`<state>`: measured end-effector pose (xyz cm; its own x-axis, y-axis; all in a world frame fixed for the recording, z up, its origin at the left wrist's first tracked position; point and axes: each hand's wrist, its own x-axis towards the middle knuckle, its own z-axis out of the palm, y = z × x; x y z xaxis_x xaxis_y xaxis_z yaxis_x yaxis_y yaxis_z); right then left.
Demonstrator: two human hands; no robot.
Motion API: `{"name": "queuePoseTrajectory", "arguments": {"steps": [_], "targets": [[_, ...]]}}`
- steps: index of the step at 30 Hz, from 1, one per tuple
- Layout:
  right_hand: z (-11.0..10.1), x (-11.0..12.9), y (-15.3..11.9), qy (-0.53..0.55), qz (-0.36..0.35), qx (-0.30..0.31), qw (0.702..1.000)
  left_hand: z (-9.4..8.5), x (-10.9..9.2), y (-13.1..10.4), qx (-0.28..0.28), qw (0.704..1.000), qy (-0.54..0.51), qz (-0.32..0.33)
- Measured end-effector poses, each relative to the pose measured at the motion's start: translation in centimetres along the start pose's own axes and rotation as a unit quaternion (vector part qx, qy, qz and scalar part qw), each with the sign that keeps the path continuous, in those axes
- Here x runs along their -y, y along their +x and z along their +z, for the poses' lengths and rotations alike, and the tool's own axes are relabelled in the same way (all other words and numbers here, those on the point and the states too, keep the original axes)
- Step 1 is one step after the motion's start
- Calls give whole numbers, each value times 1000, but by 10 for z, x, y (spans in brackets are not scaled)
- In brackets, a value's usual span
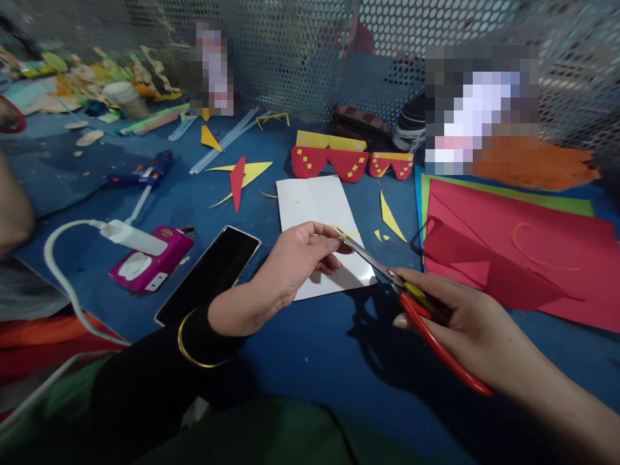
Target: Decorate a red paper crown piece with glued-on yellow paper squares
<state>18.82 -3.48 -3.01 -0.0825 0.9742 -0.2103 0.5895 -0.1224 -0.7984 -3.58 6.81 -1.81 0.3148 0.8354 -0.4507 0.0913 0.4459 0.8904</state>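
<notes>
My left hand (310,252) pinches a thin yellow paper strip (349,233) above a white sheet (317,200). My right hand (445,310) is wrapped round the red and yellow handles of the scissors (387,270). The scissor blades point up and left, with their tip at the strip beside my left fingertips. Beyond the white sheet lie a larger red paper mask with yellow squares (329,163) and a smaller one (391,166). A yellow paper offcut (391,217) and tiny yellow bits lie right of the sheet.
A black phone (210,274), a magenta power adapter (150,258) with a white cable and a glue gun (150,173) lie at the left. Red paper sheets (542,239) are at the right. Perforated metal (300,58) stands behind. Another person's arm (13,206) shows at the left edge.
</notes>
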Motion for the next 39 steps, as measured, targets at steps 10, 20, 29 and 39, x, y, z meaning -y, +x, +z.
{"name": "queuePoseTrajectory", "arguments": {"steps": [10,20,29,39], "targets": [[0,0,-1,-21,-22,19,999,2,-2,-1,-7,1000,25,-15],[0,2,-1,-44,-27,12,999,2,-2,0,-4,1000,21,-12],[-1,3,0,-54,-35,2,998,1,-1,1,-6,1000,15,-15],[-1,5,1,-58,-31,-9,998,1,-1,1,1,1000,-4,-25]]}}
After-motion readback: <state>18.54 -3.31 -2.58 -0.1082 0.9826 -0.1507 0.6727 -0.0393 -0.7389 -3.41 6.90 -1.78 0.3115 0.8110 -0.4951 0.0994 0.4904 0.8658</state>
